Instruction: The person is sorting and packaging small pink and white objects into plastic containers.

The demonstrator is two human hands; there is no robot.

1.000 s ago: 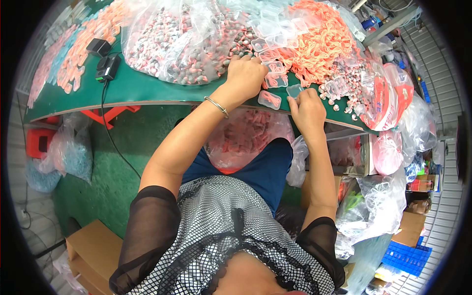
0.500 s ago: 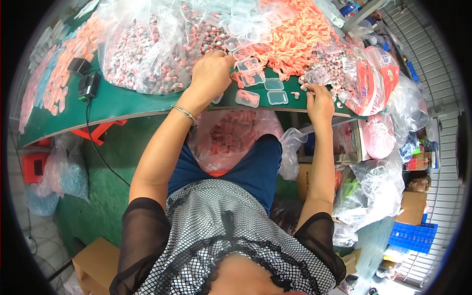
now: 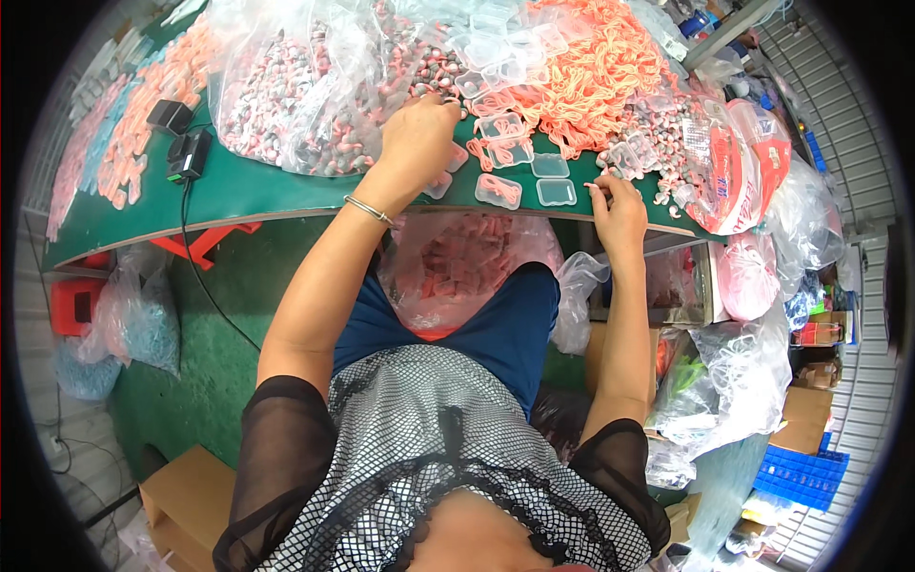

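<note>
My left hand (image 3: pixel 419 138) reaches over the table to the edge of a heap of small grey-and-pink plug-like pieces (image 3: pixel 434 69). Its fingers are closed at the tips; what they pinch is hidden. Beneath its wrist, small clear boxes with pink contents (image 3: pixel 438 185) lie partly covered. My right hand (image 3: pixel 621 214) is at the table's front edge, thumb and finger drawn together; anything between them is too small to make out. Left of it lies an open clear plastic case (image 3: pixel 556 193), its other half (image 3: pixel 550 166) behind. Beside that, another case (image 3: pixel 498 192) holds a coiled orange cord.
Orange cords (image 3: pixel 600 67) are heaped at the back, beside stacked clear cases (image 3: pixel 505 48). More grey-and-pink pieces (image 3: pixel 658 133) spill by a red-and-white bag (image 3: pixel 748 172). Black devices (image 3: pixel 188 155) with a cable sit at left. A bag of pink items (image 3: pixel 467 253) hangs below the table edge.
The view has shifted, so the table appears farther right. My right fingers have moved down to where a loose grey-and-pink piece lay; it no longer shows plainly. My left hand stays at the heap.
</note>
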